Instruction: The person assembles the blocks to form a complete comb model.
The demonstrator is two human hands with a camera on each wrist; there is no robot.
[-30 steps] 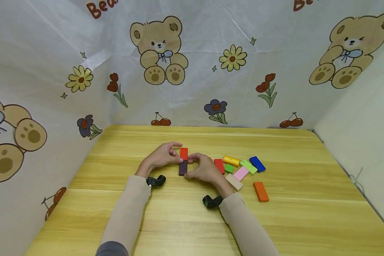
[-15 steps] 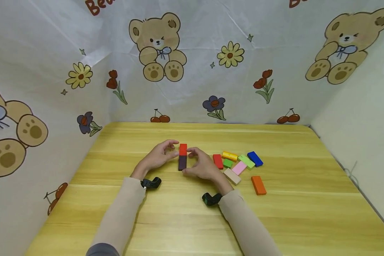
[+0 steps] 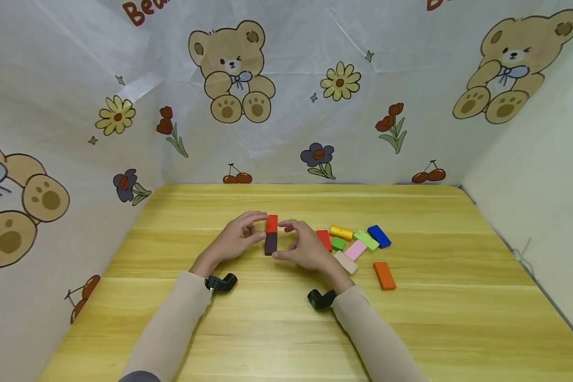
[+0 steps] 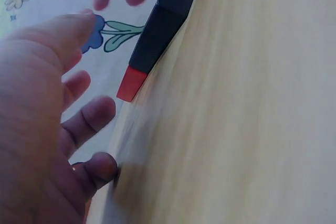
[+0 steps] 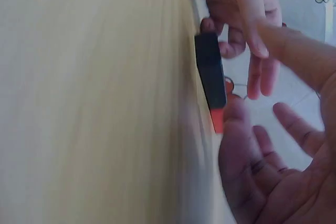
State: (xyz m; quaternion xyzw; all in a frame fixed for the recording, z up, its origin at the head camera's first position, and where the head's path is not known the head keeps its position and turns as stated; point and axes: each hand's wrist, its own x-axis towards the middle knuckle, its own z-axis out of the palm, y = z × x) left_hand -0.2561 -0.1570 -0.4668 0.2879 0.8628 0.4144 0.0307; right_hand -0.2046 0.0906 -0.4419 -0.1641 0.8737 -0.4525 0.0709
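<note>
While left hand [image 3: 236, 237] and right hand [image 3: 307, 248] flank them, each grip loosely parted and empty, red block [image 3: 271, 223] and black block [image 3: 270, 244] already lie end to end on the desk [image 3: 267, 323], other blocks [image 3: 355, 250] left scattered.

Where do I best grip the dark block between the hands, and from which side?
Probably pinch the dark block across its long sides, in the half nearest the person, coming from that near end. It points lengthwise away from the person, and its far end shows no gap to the red block.
</note>
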